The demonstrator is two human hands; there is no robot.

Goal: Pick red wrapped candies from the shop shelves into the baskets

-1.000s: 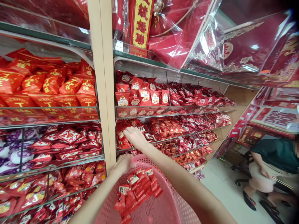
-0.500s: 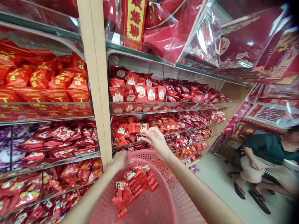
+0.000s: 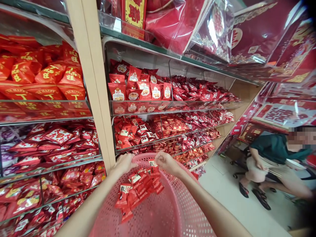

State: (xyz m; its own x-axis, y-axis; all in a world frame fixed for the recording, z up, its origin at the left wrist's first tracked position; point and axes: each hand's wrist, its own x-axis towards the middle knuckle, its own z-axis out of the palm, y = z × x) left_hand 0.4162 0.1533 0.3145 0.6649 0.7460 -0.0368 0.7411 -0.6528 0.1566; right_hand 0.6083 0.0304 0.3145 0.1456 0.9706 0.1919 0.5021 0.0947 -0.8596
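A pink perforated basket [image 3: 170, 197] stands below the shelves, with several red packets [image 3: 140, 187] bearing white labels lying inside. My left hand [image 3: 125, 163] is closed on the basket's far rim at the left. Over the far right part of the basket, my right hand [image 3: 166, 162] has its fingers pinched at a red packet [image 3: 153, 168] with a white label, just above the other packets. Similar red packets [image 3: 124, 133] fill the shelf compartment behind the hands.
A wooden post [image 3: 92, 82] divides the shelves. Orange-red bags [image 3: 50, 74] fill the left shelf, and small red bags [image 3: 144, 89] the right one. A seated person [image 3: 271, 154] holds chopsticks at the far right.
My right hand has come down from the shelf front to the basket with its packet. The view has shifted, so shelves sit further left and higher. My left hand stays at the rim.
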